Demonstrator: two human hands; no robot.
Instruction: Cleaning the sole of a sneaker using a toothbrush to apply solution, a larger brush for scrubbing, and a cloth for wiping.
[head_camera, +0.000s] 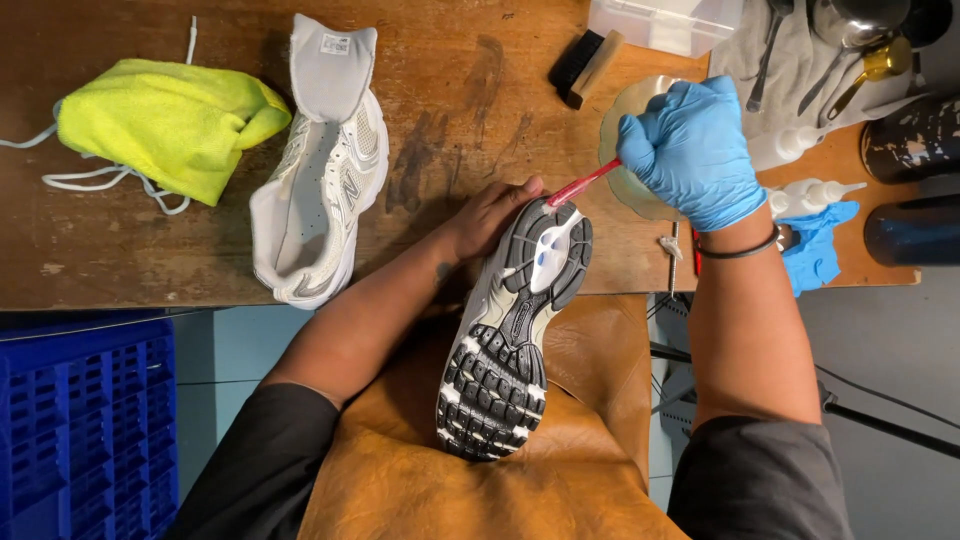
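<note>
At the far left, below the wooden table (450, 60), sits a blue crate (85, 420). On the table's left lies a yellow cloth (165, 125) over white laces (100, 180), and just right of it a pale sneaker (325, 170) rests on its side, tongue pulled out. In the middle, the bare left hand (490, 215) grips the heel end of a second shoe (510, 330), held sole-up (tread facing the camera) over a tan leather apron (420, 470) on the lap. The right hand (690, 150), in a blue glove, is closed around a red brush (580, 185) whose tip touches the sole by the left fingers. Behind it lie a dark block brush (585, 65) and a clear box (665, 22); further right, small white bottles (815, 190) and metal tools (850, 60) on a grey towel.
</note>
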